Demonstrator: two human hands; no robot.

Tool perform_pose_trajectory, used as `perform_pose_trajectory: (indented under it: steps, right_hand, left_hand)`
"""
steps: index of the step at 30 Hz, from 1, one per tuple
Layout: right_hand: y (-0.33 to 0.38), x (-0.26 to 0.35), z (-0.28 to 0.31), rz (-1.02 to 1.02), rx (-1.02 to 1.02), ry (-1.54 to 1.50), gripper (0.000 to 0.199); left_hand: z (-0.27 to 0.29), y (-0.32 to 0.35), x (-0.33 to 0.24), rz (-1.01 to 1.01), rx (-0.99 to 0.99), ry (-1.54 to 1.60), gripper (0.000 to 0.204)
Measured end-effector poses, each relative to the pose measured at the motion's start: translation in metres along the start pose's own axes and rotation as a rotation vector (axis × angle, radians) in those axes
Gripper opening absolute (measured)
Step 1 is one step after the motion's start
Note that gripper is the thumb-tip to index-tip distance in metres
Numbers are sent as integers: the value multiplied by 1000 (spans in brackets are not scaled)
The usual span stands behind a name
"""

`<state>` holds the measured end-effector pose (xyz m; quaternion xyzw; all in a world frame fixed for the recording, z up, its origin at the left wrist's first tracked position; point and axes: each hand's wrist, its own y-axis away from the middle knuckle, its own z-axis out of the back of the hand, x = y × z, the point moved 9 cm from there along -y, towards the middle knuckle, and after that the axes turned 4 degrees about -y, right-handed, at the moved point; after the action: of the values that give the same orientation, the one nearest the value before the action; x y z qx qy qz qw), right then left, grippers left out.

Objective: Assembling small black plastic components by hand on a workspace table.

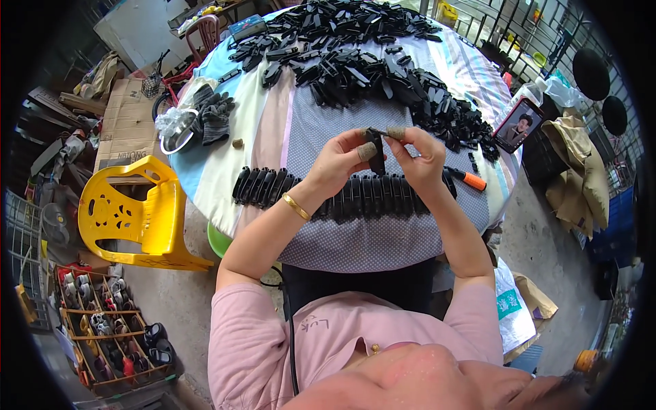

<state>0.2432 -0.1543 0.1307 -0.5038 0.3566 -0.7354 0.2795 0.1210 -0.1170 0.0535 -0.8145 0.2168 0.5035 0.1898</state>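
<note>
Above the near part of the table, a long black plastic piece hangs upright between my two hands. My left hand is closed on it, with its thumb and fingertips at the upper part. My right hand pinches at the top end of the piece, where a thin dark bit shows; I cannot make out if that is separate. Brownish wraps cover some fingertips on both hands. Just below stands a long row of similar black pieces, side by side. A tool with an orange handle lies right of that row.
A large heap of loose black parts covers the table's far side, trailing to the right. A phone stands at the right edge. Dark gloves and a metal bowl sit at the left edge, beside a yellow chair.
</note>
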Motion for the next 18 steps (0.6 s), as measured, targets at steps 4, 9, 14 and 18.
perform_pose_trajectory:
  steps: [4,9,14,18]
  right_hand:
    - [0,15,-2,197,19,135,11]
    - [0,6,4,19,-20,41,9]
    - [2,7,-5,73,8,-48,11]
    - [4,5,-11,37,36,-25,12]
  left_hand:
    - [-2,1,3,7,-49,55,28]
    - [8,-3,-4,-58,-97,-149,30]
    - [10,3,-19,-170,-279,-569,39]
    - [-8,13,-25,-196,-285,-876,37]
